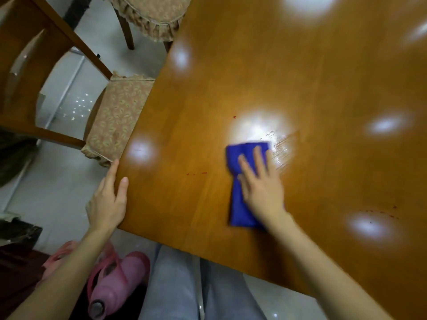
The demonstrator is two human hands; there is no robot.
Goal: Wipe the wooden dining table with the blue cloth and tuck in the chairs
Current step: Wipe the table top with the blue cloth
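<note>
The wooden dining table fills the right and middle of the head view, glossy with light reflections. A folded blue cloth lies flat on it near the front edge. My right hand presses down on the cloth with fingers spread; wet streaks show just beyond the cloth. My left hand rests on the table's left corner, thumb on top and fingers over the edge. A wooden chair with a floral seat cushion stands at the left side, its seat partly under the table. A second cushioned chair stands farther back.
Small red specks dot the table near the front, and more lie at the right. A pink bottle and pink slippers sit on the pale tiled floor by my grey trousers.
</note>
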